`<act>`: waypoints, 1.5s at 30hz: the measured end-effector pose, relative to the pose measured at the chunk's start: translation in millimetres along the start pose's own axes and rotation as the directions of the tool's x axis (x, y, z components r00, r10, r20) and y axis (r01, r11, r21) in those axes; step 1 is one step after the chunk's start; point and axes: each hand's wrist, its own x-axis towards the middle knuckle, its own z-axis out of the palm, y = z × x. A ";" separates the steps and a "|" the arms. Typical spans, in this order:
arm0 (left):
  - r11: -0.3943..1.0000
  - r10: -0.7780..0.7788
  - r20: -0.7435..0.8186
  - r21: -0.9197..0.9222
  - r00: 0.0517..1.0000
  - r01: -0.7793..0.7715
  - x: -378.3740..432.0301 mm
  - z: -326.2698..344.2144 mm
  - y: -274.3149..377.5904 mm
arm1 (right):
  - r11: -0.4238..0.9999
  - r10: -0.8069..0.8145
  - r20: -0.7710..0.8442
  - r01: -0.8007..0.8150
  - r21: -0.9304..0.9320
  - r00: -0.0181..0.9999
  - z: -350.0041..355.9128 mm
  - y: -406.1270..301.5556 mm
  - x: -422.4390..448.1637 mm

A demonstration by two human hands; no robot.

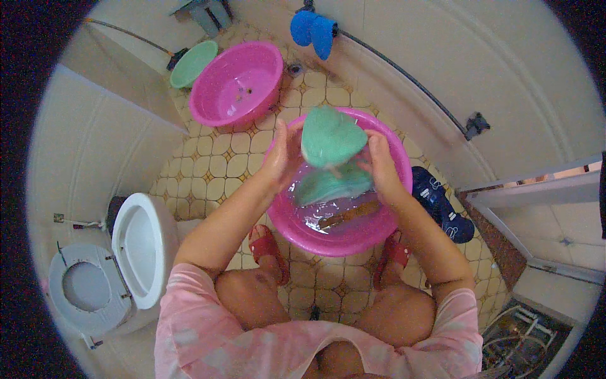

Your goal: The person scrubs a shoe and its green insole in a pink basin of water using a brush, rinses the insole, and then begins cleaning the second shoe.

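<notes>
Between my two hands is a green, rounded padded item (pixel 333 137), perhaps a slipper, blurred as if in motion. My left hand (pixel 284 154) is at its left side, and my right hand (pixel 378 158) is at its right edge, with the fingers partly hidden. Both are over a pink plastic basin (pixel 331 247) of water on the floor. A second green item (pixel 334 185) lies in the water below the first. Nearer to me, a brown wooden stick or brush handle (pixel 350 214) rests in the basin, its far end hidden near my right wrist.
Another pink basin (pixel 236 85) with water and a green basin (pixel 194 65) stand at the upper left. Blue slippers (pixel 313 33) hang on a wall bar. Dark blue slides (pixel 440 206) lie right of the near basin. A toilet (pixel 142 251) stands at the left.
</notes>
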 end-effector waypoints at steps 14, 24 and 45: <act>0.988 -0.152 0.024 0.000 0.988 0.152 -15.6 -6.7 -35.3 | 0.969 -0.247 0.082 0.245 0.032 0.966 18.6 17.2 -28.5; 0.989 -0.145 0.010 0.020 0.989 0.145 -15.8 -0.5 -32.5 | 0.965 -0.262 0.083 0.260 0.045 0.961 11.7 32.6 -26.5; 0.992 -0.124 0.025 0.042 0.992 0.122 -12.6 6.1 -20.5 | 0.970 -0.240 0.096 0.241 0.004 0.966 9.3 10.7 -38.1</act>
